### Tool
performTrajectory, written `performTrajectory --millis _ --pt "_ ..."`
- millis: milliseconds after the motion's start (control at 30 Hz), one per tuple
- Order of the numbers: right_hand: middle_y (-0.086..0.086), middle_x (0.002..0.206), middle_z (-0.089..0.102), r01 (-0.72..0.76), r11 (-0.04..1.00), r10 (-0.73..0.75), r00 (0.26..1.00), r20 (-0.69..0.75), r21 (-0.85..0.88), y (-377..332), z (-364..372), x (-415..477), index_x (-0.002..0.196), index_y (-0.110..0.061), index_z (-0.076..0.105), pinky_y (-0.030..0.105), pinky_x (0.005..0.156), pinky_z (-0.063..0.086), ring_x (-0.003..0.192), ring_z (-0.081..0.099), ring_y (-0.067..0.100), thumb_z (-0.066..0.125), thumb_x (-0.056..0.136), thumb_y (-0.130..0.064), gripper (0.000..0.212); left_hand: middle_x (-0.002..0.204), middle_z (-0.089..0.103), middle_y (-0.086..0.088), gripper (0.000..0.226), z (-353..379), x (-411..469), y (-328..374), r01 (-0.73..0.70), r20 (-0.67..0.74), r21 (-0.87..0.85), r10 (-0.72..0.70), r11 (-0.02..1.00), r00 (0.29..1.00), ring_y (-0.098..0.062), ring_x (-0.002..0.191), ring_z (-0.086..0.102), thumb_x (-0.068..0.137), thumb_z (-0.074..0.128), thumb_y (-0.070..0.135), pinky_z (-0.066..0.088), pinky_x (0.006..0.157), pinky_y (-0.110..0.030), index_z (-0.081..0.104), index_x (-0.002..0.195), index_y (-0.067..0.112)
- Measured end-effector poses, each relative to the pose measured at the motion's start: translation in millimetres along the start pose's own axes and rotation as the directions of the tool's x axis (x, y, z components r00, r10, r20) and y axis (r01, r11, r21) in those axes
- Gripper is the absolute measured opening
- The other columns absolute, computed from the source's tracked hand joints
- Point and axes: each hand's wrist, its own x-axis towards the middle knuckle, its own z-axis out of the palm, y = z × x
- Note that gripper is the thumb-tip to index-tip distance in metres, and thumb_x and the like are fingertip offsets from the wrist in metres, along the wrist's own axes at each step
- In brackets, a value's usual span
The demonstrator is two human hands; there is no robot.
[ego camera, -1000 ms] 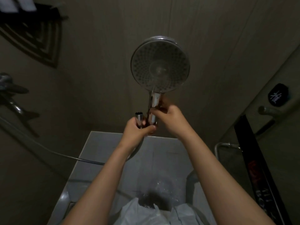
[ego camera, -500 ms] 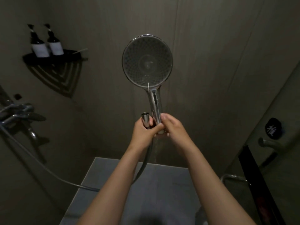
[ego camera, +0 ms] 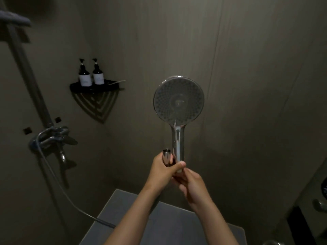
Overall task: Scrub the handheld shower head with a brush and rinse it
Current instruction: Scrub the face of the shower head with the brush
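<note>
A: Where is the handheld shower head [ego camera: 178, 101]?

B: It is raised upright in front of the dark wall [ego camera: 247, 85], with its round nozzle face turned to the camera and its chrome handle [ego camera: 178, 144] pointing down.

A: How do the hands hold it?

B: The left hand [ego camera: 162, 172] has its fingers curled round the chrome hose connector [ego camera: 166, 157], just beside the handle, and its thumb lies across the handle. The right hand [ego camera: 192, 186] grips the bottom end of the handle from below. Its fingers are curled together, but the fingertips are hidden.

A: What else is there?

B: At the left, a hose [ego camera: 58, 181] hangs from the mixer tap [ego camera: 51, 138]. Two pump bottles [ego camera: 85, 76] stand on a black corner shelf [ego camera: 95, 87].
</note>
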Motion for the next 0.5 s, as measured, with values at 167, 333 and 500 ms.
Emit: performTrajectory --millis 167,333,500 --pt "0.017 0.100 0.073 0.006 0.999 -0.004 0.998 0.062 -0.035 -6 16 6 0.104 -0.004 0.069 0.021 0.067 0.057 0.098 0.069 0.026 0.044 0.097 -0.009 0.027 0.085 0.067 -0.026 0.032 -15 4 2 0.032 -0.057 0.005 -0.032 0.999 0.998 -0.039 0.088 0.068 0.064 0.082 0.014 0.056 0.079 -0.051 0.051 0.069 0.013" --pt "0.016 0.102 0.072 -0.026 1.000 0.028 0.976 0.214 -0.014 -5 37 12 0.109 0.000 0.065 0.024 0.076 0.058 0.095 0.068 0.023 0.045 0.095 -0.003 0.025 0.095 0.071 -0.022 0.025 -42 9 8 0.049 -0.122 -0.012 -0.050 0.999 0.991 -0.034 0.090 0.069 0.068 0.082 0.013 0.056 0.082 -0.050 0.063 0.083 0.005" --pt "0.011 0.091 0.075 -0.006 1.000 0.009 0.953 0.304 -0.009 9 65 22 0.103 -0.002 0.065 0.021 0.072 0.058 0.081 0.071 0.015 0.045 0.093 0.003 0.023 0.094 0.069 -0.025 0.027 -69 8 10 0.028 -0.207 -0.013 -0.030 1.000 0.978 -0.036 0.091 0.069 0.062 0.082 0.024 0.054 0.081 -0.056 0.055 0.059 0.027"
